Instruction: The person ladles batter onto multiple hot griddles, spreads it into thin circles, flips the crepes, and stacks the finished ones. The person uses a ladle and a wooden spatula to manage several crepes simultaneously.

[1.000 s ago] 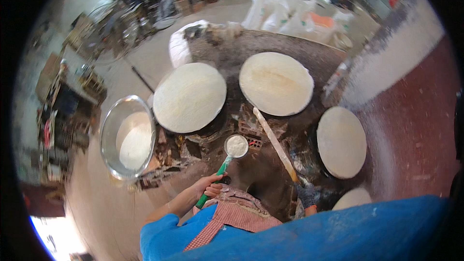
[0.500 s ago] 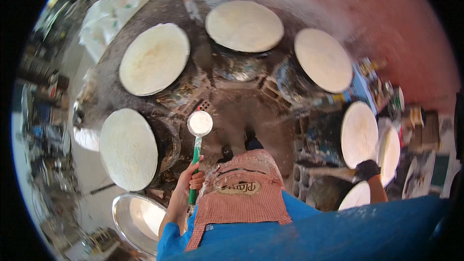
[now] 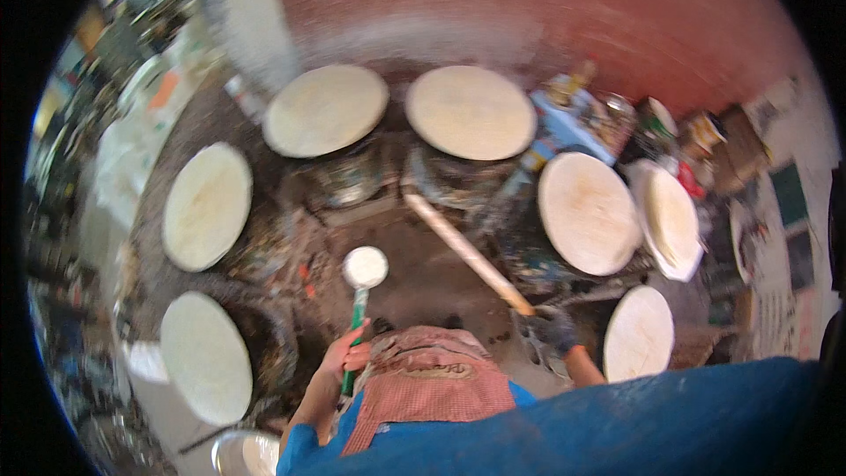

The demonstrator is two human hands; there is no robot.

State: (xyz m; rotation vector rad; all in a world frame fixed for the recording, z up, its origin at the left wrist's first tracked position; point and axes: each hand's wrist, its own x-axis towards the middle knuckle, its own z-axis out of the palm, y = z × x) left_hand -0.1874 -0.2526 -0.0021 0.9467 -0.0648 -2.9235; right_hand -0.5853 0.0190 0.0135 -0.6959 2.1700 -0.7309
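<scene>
Now my left hand is wrapped tight around a green-handled ladle, and its round cup is full of white stuff, just past my fingers. My gloved right hand grips the end of a long flat stick that points forward and to the left. Big pale circles curve around both hands, ahead and at the sides. A shiny bowl sits behind and left of my left hand.

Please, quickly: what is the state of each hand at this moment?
Left hand: closed, holding a green-handled ladle.
Right hand: gloved, closed, holding a long wooden spatula by its near end.
</scene>
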